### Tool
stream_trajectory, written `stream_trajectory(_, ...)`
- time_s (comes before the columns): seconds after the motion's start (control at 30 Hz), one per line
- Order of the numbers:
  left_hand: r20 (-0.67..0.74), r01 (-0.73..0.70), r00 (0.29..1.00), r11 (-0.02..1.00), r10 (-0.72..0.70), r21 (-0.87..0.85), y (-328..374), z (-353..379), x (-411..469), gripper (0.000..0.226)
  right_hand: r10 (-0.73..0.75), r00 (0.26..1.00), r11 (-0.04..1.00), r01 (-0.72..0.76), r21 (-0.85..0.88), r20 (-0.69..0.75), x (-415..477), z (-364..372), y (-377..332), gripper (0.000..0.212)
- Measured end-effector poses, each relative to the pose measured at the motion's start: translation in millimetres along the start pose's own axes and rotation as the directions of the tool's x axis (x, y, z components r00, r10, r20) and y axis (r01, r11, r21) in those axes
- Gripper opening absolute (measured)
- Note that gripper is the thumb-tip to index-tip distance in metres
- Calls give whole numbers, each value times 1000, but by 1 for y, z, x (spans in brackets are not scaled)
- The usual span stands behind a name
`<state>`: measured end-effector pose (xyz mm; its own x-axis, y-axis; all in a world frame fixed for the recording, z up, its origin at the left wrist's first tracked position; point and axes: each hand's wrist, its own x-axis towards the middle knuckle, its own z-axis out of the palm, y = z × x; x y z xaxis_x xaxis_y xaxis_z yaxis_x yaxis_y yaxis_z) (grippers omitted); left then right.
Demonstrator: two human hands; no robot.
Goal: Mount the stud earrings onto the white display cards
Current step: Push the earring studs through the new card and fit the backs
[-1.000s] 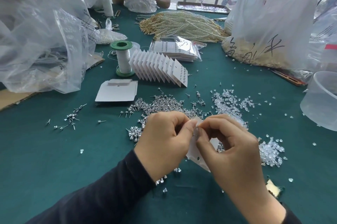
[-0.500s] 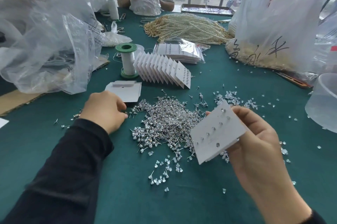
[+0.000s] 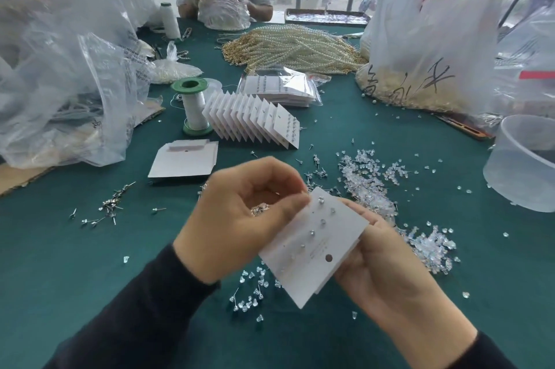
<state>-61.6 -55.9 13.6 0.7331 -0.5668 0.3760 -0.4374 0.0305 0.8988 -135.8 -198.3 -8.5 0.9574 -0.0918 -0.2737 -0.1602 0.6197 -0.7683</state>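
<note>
1. A good batch was already done: a fanned row of filled cards stood on the green surface, near a flat stack of blank cards.
2. The card in hand was only partly filled, with a few studs seated along one column and holes left open.
3. Plenty was left, judging by the loose stud earrings scattered nearby.
4. The card was propped from underneath by the right hand, fingers closed on its edge.
5. Several studs were cupped in the left hand, thumb pressed on the card's top corner.
</note>
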Motion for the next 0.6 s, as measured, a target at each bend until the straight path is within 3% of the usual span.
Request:
stream_trajectory(0.13, -48, -93, 993, 974, 105, 208, -6, 11, 0, 10, -9, 999, 998, 6, 68, 42, -1, 1, 0, 17)
stream_trajectory(0.33, -27, -144, 986, 933, 162, 331, -9, 14, 0, 5, 6, 1000, 994, -7, 107, 9, 0, 1, 0, 29)
stream_trajectory(0.43, -1, -158, 986, 922, 170, 353, -7, 14, 0, 7, 3, 1000, 993, -2, 114, -8, -1, 1, -1, 25)
stream_trajectory(0.6, 122, -223, 975, 854, 188, 470, 2, 13, -7, 56, -78, 990, 992, 88, 86, -118, -1, 5, -2, 19)
